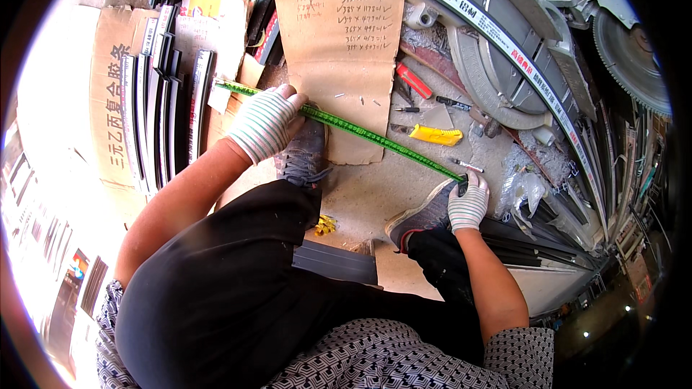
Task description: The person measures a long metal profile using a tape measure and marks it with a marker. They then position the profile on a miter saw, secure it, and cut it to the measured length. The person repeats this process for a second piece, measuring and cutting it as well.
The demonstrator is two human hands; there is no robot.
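Observation:
A green tape measure [382, 142] is stretched at a slant in front of me, from the upper left down to the right. My left hand [267, 124], in a striped white glove, is closed around the blade close to its free end. The matching gloved right hand [468, 204] grips the dark case at the blade's other end, above my right shoe [425, 215]. Beneath the blade lies a brown cardboard sheet [342, 50] with handwritten rows on it. A yellow utility knife [436, 135] and a red-handled tool [414, 81] rest on the floor just beyond the blade.
Dark profile strips [169, 101] and a cardboard box [112, 115] stand at the left. A long printed profile [497, 36] crosses at the upper right, near a toothed saw blade [634, 57]. Clear plastic [525, 191] lies beside my right hand. Pens and metal scraps are scattered about.

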